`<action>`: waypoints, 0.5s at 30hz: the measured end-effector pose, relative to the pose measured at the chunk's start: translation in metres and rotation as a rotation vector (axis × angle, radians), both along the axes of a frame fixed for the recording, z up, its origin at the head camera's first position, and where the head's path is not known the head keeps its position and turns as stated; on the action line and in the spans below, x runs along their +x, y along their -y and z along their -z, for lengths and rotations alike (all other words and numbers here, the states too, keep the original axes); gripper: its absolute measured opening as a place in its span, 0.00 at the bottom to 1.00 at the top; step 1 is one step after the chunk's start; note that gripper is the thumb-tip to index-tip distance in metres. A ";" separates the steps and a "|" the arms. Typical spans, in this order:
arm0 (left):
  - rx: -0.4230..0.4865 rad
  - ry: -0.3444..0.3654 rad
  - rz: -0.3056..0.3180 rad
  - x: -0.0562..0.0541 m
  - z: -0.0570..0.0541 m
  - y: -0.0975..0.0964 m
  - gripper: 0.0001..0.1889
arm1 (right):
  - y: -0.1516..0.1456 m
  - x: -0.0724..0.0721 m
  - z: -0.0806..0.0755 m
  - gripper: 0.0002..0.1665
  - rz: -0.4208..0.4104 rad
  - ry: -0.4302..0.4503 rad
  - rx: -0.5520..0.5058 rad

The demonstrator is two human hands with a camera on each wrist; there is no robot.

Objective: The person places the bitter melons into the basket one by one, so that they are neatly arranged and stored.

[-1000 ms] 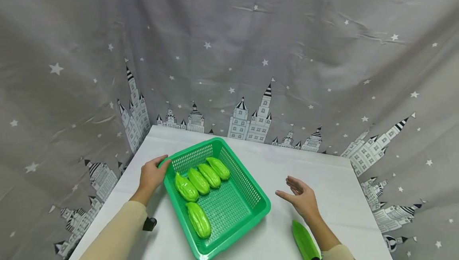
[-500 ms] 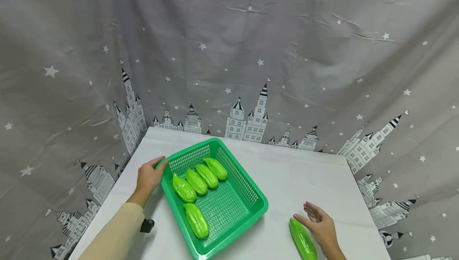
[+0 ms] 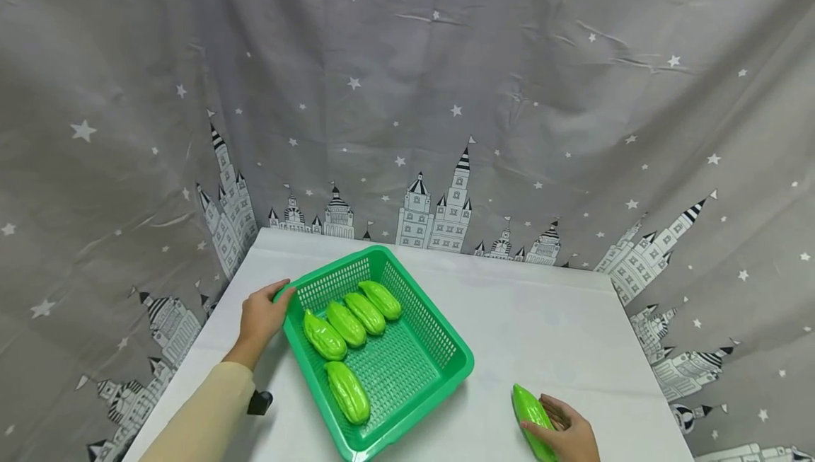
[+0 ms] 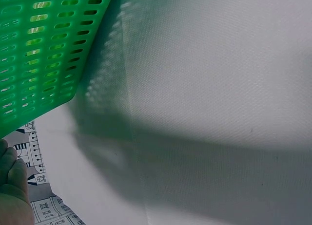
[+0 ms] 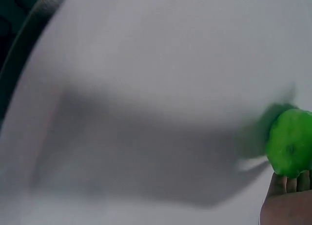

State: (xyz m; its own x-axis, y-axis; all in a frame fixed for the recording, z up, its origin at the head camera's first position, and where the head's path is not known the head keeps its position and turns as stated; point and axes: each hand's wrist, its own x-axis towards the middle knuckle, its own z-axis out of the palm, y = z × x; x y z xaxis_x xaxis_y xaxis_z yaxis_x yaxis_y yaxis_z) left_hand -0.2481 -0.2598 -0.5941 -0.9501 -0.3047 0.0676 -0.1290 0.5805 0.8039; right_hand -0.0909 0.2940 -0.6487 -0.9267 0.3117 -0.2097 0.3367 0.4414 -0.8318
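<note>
At the front right of the white table, a long, ridged green gourd-like vegetable (image 3: 529,407) lies in the grasp of my right hand (image 3: 569,439). My thumb is across its near side and the fingers are behind it. The right wrist view shows the gourd's blunt end (image 5: 291,143) above the fingers (image 5: 292,184). My left hand (image 3: 262,317) grips the left corner of a green plastic basket (image 3: 396,377). Several similar gourds (image 3: 345,323) lie inside, four-sided mesh walls around them. In the left wrist view, part of the left hand (image 4: 14,200) shows beside the perforated basket wall (image 4: 48,45).
White cloth covers the table (image 3: 509,313), with bare surface between the basket and my right hand. A grey curtain (image 3: 356,94) printed with stars and castles hangs behind and at both sides. A small black object (image 3: 259,402) is by the left sleeve (image 3: 206,412).
My right hand has moved down and toward the front right from beside the basket, and its fingers have closed around the loose gourd. The left hand keeps its hold on the basket.
</note>
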 end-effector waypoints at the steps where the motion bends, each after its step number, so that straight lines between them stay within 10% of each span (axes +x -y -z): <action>1: 0.000 -0.001 -0.001 0.000 0.000 0.000 0.26 | 0.001 0.001 0.002 0.56 -0.005 0.009 0.029; 15: -0.005 -0.018 0.003 -0.002 0.004 0.002 0.25 | 0.003 0.005 0.014 0.56 0.007 0.043 0.125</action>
State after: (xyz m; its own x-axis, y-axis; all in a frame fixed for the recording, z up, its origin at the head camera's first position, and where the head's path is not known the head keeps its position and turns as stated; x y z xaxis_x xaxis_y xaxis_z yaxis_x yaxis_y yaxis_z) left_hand -0.2496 -0.2614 -0.5983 -0.9496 -0.3015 0.0863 -0.1128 0.5853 0.8029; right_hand -0.0862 0.2911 -0.6623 -0.9153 0.3448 -0.2082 0.3745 0.5383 -0.7550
